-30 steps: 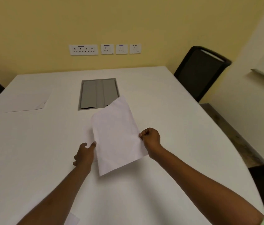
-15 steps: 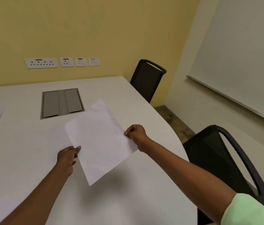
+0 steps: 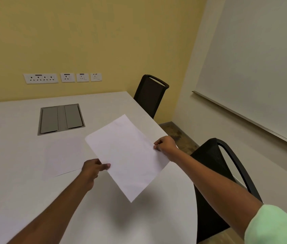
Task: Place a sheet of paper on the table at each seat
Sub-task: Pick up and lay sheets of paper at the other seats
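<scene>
Now both hands, left point(image 3: 93, 169) and right point(image 3: 165, 147), grip the sheet point(image 3: 128, 155) (carried rightward) nearer the near chair point(image 3: 215, 166).

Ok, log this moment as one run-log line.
step: placing sheet | left hand: pinching sheet of paper | right hand: pinching same sheet | sheet: held above table | target: near black chair

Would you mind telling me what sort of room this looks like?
Most likely a small meeting room: a large white table with a built-in cable hatch, black office chairs along its side, and what looks like a whiteboard or screen on the side wall.
</scene>
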